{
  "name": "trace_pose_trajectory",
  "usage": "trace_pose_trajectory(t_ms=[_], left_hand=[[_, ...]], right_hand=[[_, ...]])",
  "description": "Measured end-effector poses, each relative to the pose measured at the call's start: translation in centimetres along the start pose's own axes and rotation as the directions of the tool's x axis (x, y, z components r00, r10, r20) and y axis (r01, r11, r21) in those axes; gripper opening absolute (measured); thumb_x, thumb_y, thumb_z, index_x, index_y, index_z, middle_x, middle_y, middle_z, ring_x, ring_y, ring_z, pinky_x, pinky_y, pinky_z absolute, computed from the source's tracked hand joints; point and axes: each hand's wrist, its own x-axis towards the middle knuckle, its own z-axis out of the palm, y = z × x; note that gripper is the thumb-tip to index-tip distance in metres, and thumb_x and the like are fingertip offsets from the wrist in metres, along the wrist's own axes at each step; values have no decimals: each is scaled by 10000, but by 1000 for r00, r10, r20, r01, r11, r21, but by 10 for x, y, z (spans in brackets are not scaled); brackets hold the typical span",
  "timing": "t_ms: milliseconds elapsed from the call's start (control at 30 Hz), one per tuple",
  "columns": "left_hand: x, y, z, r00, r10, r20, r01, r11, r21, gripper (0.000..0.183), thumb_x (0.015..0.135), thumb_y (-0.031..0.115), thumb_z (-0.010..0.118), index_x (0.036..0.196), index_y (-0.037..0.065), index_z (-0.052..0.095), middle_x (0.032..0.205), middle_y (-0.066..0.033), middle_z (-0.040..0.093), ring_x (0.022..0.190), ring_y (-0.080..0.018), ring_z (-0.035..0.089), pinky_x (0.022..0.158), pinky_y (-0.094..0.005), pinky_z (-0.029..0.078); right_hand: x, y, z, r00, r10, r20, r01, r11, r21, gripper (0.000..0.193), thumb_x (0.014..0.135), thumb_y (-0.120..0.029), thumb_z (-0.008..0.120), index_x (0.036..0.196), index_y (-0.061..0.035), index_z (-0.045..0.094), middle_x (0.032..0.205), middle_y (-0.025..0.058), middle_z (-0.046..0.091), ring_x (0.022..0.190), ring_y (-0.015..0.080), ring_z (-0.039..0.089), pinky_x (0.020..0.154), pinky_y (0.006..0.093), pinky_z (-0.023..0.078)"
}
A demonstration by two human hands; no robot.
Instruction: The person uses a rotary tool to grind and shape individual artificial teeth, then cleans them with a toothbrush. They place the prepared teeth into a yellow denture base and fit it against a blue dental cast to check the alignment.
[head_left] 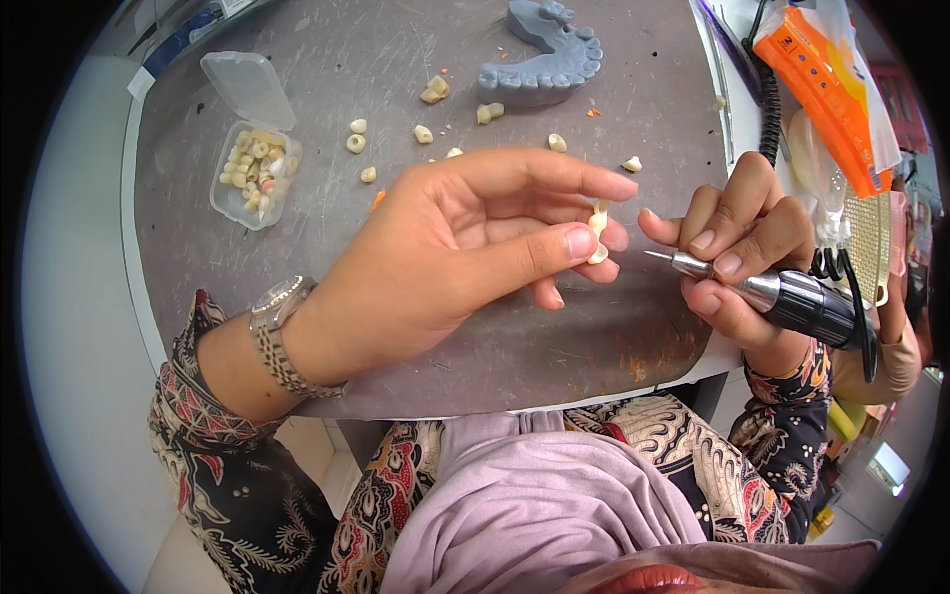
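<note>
1. The left hand point(465, 243) reaches in over the grey work mat point(327, 257), palm turned up and partly cupped. Its thumb and fingers are pressed together on a small cream-coloured dental crown point(599, 230), which is pinched at the fingertips; the index finger lies stretched out straight above it.
2. A metal wristwatch point(280, 337) sits on the left wrist, just above a patterned sleeve point(213, 445).
3. The right hand point(737, 257) is curled closed around a rotary handpiece point(782, 295) with a silver nose and dark ribbed body. The thumb and first fingers grip it near the front, pen-fashion.
4. The handpiece's thin bur tip points toward the crown and stands just beside it; whether it touches cannot be told.
5. Beyond the crown, farther up the mat, loose tooth-shaped pieces point(424, 134) lie scattered, well apart from both hands.
6. A grey dental arch model point(546, 61) rests beyond the crown, near the mat's far edge.
7. To the left of the crown, well apart, an open clear plastic box point(255, 173) holds more cream crowns, its lid tipped back.
8. To the right of the crown, past the right hand, lie a coiled black cord point(769, 109) and an orange packet point(826, 94).
</note>
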Motion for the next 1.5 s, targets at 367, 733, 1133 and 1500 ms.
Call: trace_pose_trajectory(t_ms=[367, 733, 1133, 1500], left_hand=[[-2, -3, 3, 993, 119, -1, -119, 992, 41, 449, 762, -137, 605, 1191, -41, 513, 1123, -151, 567, 952, -200, 630, 832, -252, 512], [-6, -5, 1, 940, 303, 159, -341, 798, 497, 425, 732, -128, 632, 1135, -1, 588, 1092, -148, 572, 907, -215, 649, 774, -258, 554], [-4, -8, 3, 907, 383, 174, -409, 706, 578, 425, 699, -99, 674, 1105, 14, 617, 1003, -124, 614, 802, -150, 648, 704, -231, 548], [-5, -4, 4, 925, 336, 178, -373, 710, 597, 420, 709, -99, 671, 1110, 9, 611, 1013, -127, 608, 829, -153, 646, 731, -238, 551]], right_hand=[[1, 3, 1, 998, -40, 49, 42, 998, -47, 216, 735, -2, 691, 805, -106, 516, 857, 43, 471, 777, 127, 544, 1029, 480, 368], [-2, 3, 3, 996, -17, 84, 21, 999, -46, 259, 693, 45, 717, 782, -104, 525, 854, 44, 477, 759, 124, 551, 808, 301, 493], [-3, 7, 3, 991, -52, 120, 60, 996, -64, 289, 660, 33, 765, 751, -103, 528, 828, 51, 487, 713, 123, 561, 662, 265, 481], [-5, 6, 2, 993, -21, 120, 26, 999, -35, 283, 663, 30, 766, 751, -98, 529, 836, 59, 494, 718, 124, 563, 660, 266, 477]])
